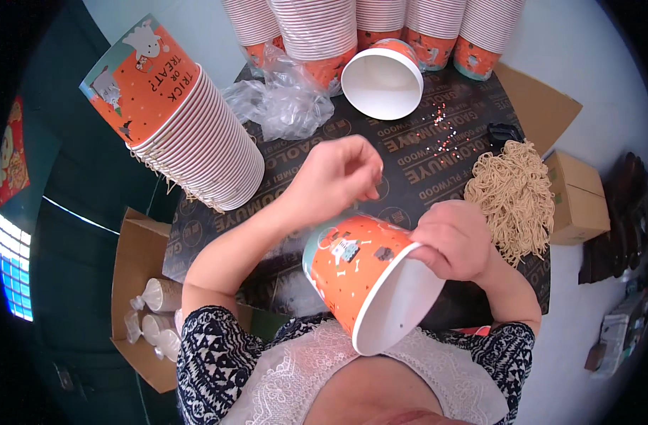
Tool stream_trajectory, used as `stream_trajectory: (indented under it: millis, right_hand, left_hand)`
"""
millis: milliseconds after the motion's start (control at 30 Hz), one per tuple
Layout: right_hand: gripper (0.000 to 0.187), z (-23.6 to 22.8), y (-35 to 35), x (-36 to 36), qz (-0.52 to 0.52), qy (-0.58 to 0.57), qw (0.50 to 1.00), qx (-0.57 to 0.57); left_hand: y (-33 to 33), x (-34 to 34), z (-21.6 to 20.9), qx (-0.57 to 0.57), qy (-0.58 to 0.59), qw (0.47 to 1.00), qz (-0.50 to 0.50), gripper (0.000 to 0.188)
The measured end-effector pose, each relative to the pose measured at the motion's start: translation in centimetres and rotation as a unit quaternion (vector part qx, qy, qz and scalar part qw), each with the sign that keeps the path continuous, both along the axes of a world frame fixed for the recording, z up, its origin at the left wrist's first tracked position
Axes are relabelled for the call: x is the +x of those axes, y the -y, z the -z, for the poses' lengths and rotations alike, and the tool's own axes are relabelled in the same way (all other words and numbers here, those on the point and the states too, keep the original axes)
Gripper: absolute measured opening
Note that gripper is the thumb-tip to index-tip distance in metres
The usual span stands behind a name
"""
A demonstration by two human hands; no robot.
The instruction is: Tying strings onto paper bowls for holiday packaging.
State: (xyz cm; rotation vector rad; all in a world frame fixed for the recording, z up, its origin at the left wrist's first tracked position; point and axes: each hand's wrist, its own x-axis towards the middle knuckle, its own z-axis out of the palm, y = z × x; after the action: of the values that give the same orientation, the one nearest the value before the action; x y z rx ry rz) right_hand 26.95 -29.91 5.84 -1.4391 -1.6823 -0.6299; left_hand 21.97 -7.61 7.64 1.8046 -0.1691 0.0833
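Orange bucket (352,265): right fingers (431,234) apparently clamped

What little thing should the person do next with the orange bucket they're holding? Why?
Maybe the left hand, if empty, should fetch one string from the pale string pile. The right hand holds the orange bucket by its rim, no string shows on that bucket, and strings hang from the stacked buckets.

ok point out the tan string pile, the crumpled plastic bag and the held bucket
Tan string pile (511,202), head view: middle of the heap
Crumpled plastic bag (293,110), head view: bunched middle
Held bucket (356,278), head view: orange outer wall
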Motion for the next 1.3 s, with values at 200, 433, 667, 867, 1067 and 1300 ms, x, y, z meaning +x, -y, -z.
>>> stream_trajectory:
  millis: [200, 433, 667, 867, 1067, 1300]
  right_hand:
    - [0.019, -0.5, 0.9, 0.0, 0.066, -0.13, 0.984, -0.106]
    - [0.014, -0.3, 1.1, 0.0, 0.094, -0.226, 0.957, -0.156]
    - [0.014, -0.2, 1.4, 0.6, 0.096, -0.226, 0.956, -0.162]
    - [0.014, -0.1, 0.8, 0.6, 0.083, -0.218, 0.958, -0.165]
    - [0.018, -0.1, 1.1, 0.1, 0.083, -0.204, 0.96, -0.173]
    - [0.016, -0.4, 1.0, 0.0, 0.096, -0.185, 0.967, -0.144]
  left_hand:
    - [0.3, 10.0, 5.2, 0.083, -0.053, 0.994, -0.05, 0.016]
    - [-0.1, 14.5, 8.6, 0.046, -0.029, 0.996, -0.068, 0.017]
    - [-3.9, 6.9, 12.9, 0.515, 0.178, 0.813, -0.206, 0.054]
    - [-1.9, 4.6, 13.9, 0.602, 0.023, 0.792, -0.103, 0.097]
    - [5.0, 12.6, 14.8, 0.573, 0.067, 0.815, -0.058, 0.104]
    - [10.4, 21.6, 15.3, 0.539, 0.075, 0.836, -0.07, 0.106]
